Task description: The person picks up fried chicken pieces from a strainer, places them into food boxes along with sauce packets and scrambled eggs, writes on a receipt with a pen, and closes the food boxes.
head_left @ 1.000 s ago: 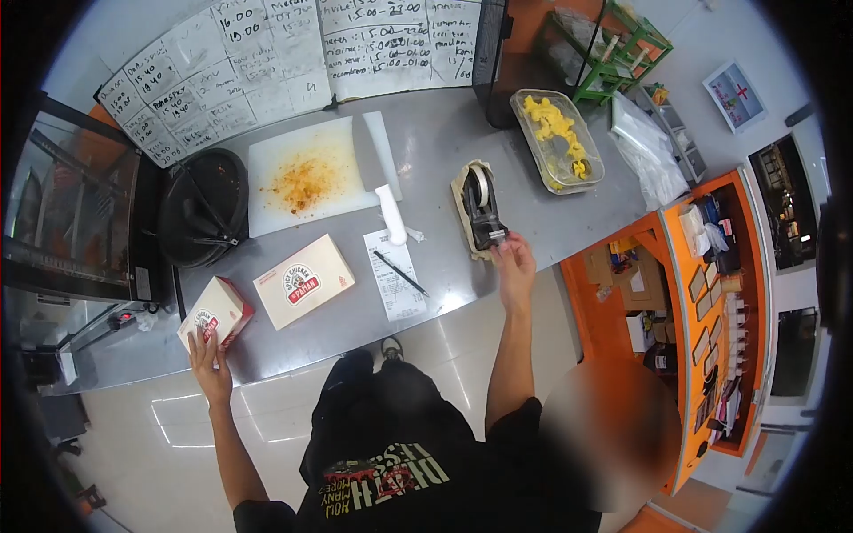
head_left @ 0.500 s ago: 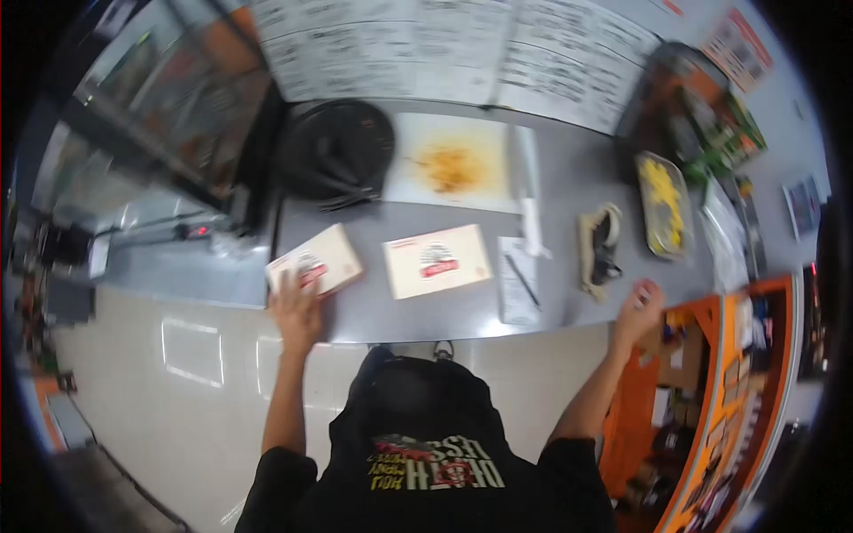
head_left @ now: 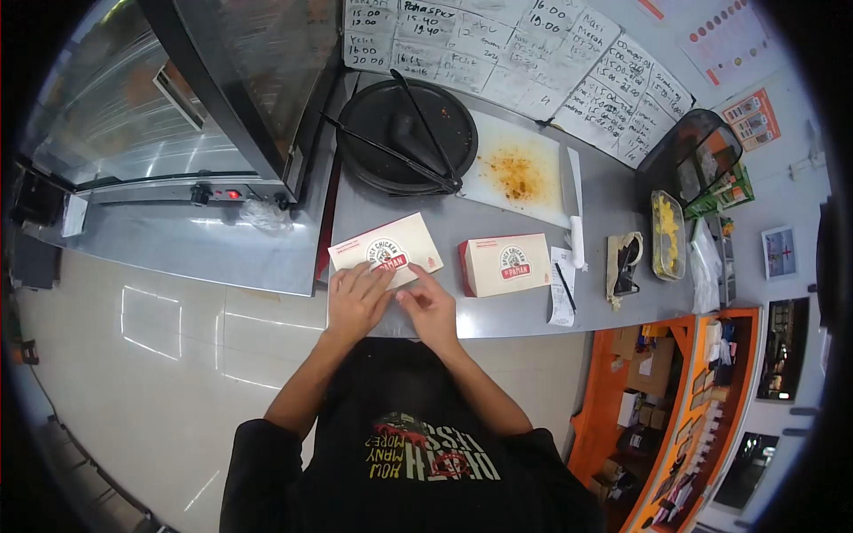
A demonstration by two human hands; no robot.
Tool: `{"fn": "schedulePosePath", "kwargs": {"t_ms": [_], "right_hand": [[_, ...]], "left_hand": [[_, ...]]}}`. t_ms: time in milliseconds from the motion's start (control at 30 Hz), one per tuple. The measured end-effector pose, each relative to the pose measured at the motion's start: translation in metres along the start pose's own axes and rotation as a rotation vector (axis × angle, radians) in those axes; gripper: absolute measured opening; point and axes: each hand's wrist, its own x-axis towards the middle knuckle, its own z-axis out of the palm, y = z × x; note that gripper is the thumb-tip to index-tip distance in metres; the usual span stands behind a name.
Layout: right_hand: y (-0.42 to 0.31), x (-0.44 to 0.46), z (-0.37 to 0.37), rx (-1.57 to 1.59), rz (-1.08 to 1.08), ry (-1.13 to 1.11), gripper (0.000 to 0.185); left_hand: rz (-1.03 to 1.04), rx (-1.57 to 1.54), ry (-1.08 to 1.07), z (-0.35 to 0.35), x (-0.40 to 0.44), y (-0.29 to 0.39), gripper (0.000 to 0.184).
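Observation:
A cream and red cardboard food box [head_left: 415, 233], printed with a chicken logo, lies closed at the counter's front edge. My left hand [head_left: 357, 298] rests flat on its lid, fingers stretched out. At the box's front right edge is my right hand [head_left: 432, 308], its index finger touching the lid and its other fingers curled; anything inside them is hidden. A second closed box [head_left: 513, 265] of the same kind stands to the right. Beside it lie a paper slip [head_left: 561, 306] and a black pen [head_left: 566, 286].
A black round pan [head_left: 364, 164] with tongs [head_left: 384, 151] sits behind the boxes. Next to it are a stained white cutting board [head_left: 489, 182] and a knife [head_left: 576, 191]. Farther right stand a tape dispenser [head_left: 625, 266] and a tray of yellow food [head_left: 666, 235]. A glass warmer [head_left: 133, 115] is at left.
My right hand has come from the counter's right side to the left box. My left hand has shifted onto its lid, and the box sits turned differently. The view has swung left.

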Motion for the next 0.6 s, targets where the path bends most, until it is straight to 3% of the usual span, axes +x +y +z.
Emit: {"fn": "schedulePosePath", "kwargs": {"t_ms": [67, 167, 267, 433, 600], "right_hand": [[0.000, 0.004, 0.007, -0.004, -0.016, 0.104, 0.028], [0.018, 0.009, 0.005, -0.077, 0.051, 0.075, 0.038], [0.017, 0.010, 0.002, -0.202, 0.080, 0.074, 0.037], [0.025, 0.011, 0.000, -0.143, 0.113, 0.067, 0.036], [0.029, 0.011, 0.005, -0.081, 0.102, 0.104, 0.033]], "left_hand": [[-0.002, -0.051, 0.041, 0.007, -0.004, -0.005, 0.048], [0.013, -0.078, 0.071, 0.010, -0.006, -0.007, 0.047], [0.074, -0.048, 0.068, 0.005, -0.003, -0.010, 0.042], [0.098, -0.028, 0.063, 0.004, -0.002, -0.015, 0.032], [0.082, -0.055, 0.034, 0.009, -0.006, -0.019, 0.035]]}}
